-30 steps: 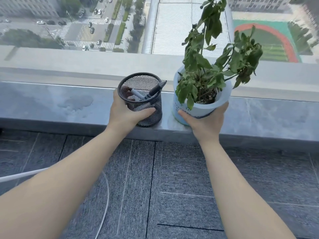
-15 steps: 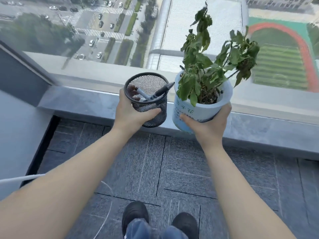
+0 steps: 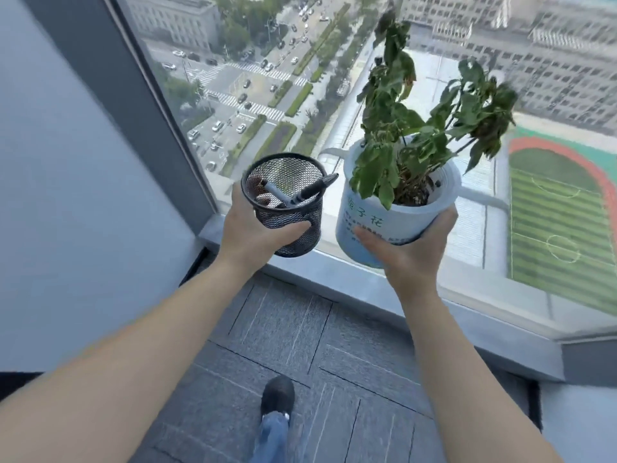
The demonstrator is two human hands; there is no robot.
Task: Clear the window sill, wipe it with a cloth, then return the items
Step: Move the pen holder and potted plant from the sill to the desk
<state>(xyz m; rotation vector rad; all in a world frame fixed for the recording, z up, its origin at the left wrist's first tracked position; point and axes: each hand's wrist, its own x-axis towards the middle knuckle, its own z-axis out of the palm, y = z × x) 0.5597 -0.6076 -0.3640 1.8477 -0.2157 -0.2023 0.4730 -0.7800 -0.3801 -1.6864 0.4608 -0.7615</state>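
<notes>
So the left hand [image 3: 248, 232] has its fingers wrapped round a black mesh pen cup [image 3: 283, 203] with a couple of markers [image 3: 309, 192] poking out. The right hand [image 3: 405, 248] grips the white plant pot [image 3: 384, 225] from underneath, leafy plant [image 3: 410, 128] flopping a bit. Both are held up in the air above the grey window sill [image 3: 350, 279], not touching it. One dark shoe [image 3: 277, 394] shows on the carpet tiles [image 3: 283, 329]. Picture's kinda blurry, so the pot's label isn't readable.

High-rise office interior. Grey square carpet tiles [image 3: 283, 332] on floor, grey stone window sill [image 3: 350, 279] under full-height glass window [image 3: 253, 88]; streets, cars, sports field far below. Black wire-mesh pen holder [image 3: 287, 212] with markers: desk gear.
</notes>
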